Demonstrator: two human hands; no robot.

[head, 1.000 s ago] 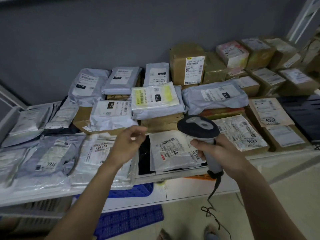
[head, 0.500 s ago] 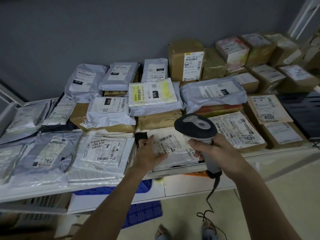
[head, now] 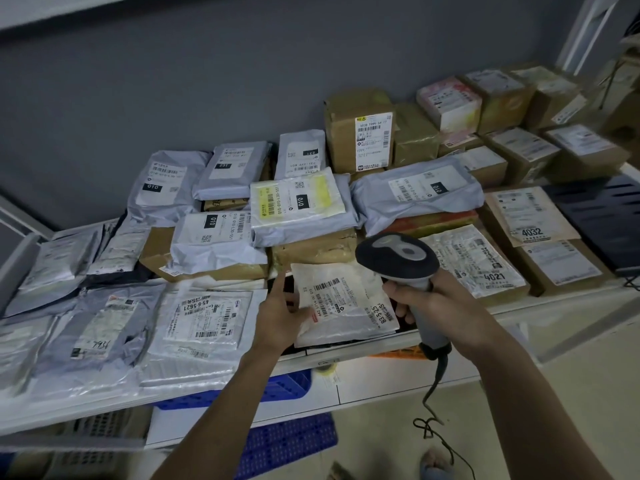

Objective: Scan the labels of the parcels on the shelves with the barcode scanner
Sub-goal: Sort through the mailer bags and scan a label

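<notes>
Gripping the smooth grey scanner (head: 398,256), right hand (head: 440,306); left hand (head: 280,313) pinching crinkled parcel (head: 343,299).

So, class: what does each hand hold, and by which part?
Right hand grips the scanner by its handle. Left hand pinches the white parcel at its left edge.
</notes>
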